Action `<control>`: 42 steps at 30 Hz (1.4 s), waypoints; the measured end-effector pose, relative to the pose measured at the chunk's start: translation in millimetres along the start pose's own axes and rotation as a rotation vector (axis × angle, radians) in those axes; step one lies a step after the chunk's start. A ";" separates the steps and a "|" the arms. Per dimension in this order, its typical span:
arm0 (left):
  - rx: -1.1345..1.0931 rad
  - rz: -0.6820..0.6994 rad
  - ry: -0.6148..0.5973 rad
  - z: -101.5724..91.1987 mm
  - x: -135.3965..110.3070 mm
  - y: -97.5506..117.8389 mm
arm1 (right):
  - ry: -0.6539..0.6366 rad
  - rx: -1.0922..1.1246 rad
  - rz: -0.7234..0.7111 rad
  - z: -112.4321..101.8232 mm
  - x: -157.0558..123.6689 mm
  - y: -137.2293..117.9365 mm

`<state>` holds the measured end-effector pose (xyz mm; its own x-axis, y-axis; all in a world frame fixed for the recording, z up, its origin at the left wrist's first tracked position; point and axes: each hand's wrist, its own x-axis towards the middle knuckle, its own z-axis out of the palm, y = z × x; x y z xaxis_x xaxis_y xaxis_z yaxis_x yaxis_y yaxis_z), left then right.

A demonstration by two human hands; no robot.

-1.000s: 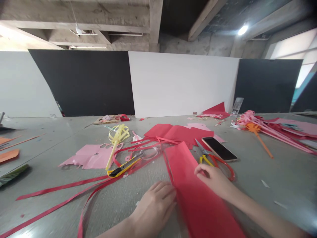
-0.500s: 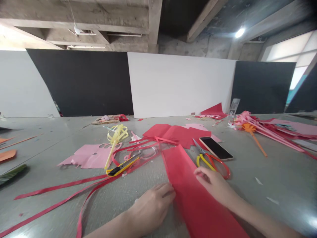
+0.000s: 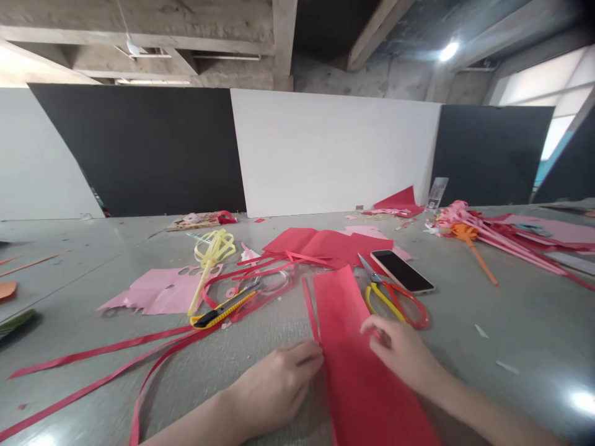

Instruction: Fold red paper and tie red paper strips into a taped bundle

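Red paper sheet (image 3: 357, 347) lies lengthwise on the table (image 3: 488, 310), steadied at both edges. The left hand (image 3: 274, 387) is flat, fingers outstretched onto its left edge. The right hand (image 3: 402, 353) curls over its right edge; whether it pinches cannot be told. Scissors (image 3: 390, 297) lie just right of the sheet, within reach.

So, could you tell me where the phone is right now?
In the head view, the phone lies flat on the table, right of centre, just beyond the scissors.
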<state>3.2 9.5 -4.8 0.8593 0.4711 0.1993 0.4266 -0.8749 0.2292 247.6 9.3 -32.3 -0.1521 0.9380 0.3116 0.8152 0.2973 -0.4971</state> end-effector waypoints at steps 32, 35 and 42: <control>0.007 0.115 -0.036 -2.8 1.8 3.0 | -0.127 0.089 0.089 -20.0 0.5 4.4; -0.008 0.119 -0.018 -3.6 2.2 3.8 | -0.150 0.041 0.059 -22.9 -1.7 -1.9; 0.042 0.119 -0.024 -1.1 0.9 2.8 | -0.197 0.008 0.089 -28.7 -3.9 -7.8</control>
<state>4.8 7.7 -2.9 0.9109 0.3611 0.1999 0.3321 -0.9288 0.1646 257.9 -1.7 -6.4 -0.1864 0.9772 0.1018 0.8263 0.2120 -0.5219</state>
